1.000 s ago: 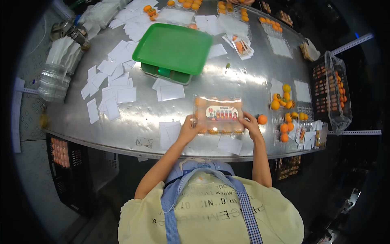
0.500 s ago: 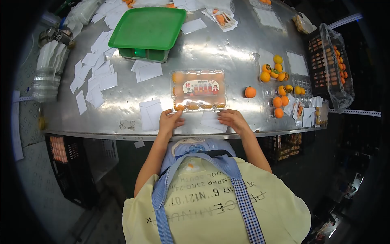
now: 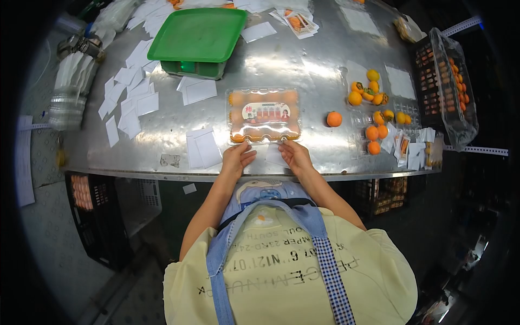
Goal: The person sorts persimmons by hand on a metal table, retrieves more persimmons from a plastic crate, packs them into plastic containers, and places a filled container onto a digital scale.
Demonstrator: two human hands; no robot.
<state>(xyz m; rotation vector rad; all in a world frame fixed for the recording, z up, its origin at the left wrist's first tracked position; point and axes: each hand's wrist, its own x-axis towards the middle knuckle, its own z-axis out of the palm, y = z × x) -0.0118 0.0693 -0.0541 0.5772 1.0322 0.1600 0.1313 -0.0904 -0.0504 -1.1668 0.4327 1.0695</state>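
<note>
A clear plastic clamshell box (image 3: 264, 130) of orange persimmons lies flat on the metal table, its lid down and a printed label (image 3: 266, 112) on top. At the left end of its near edge, my left hand (image 3: 238, 159) has its fingers bent against the rim. My right hand (image 3: 296, 157) grips that same edge toward the right, thumb and fingers close together. White cards (image 3: 277, 155) lie partly behind the right hand. One loose persimmon (image 3: 334, 119) sits to the right of the box.
Left of the box are scattered white cards (image 3: 146, 104) and a scale with a green tray (image 3: 197, 35). Persimmons (image 3: 372, 133) in open clear trays stand at the right, beside a black crate (image 3: 433, 76). Stacked clear boxes (image 3: 67, 108) line the left edge.
Both hands have drawn closer together along the box's near edge, the right one shifting furthest, to the left. The box itself appears almost unmoved on the table.
</note>
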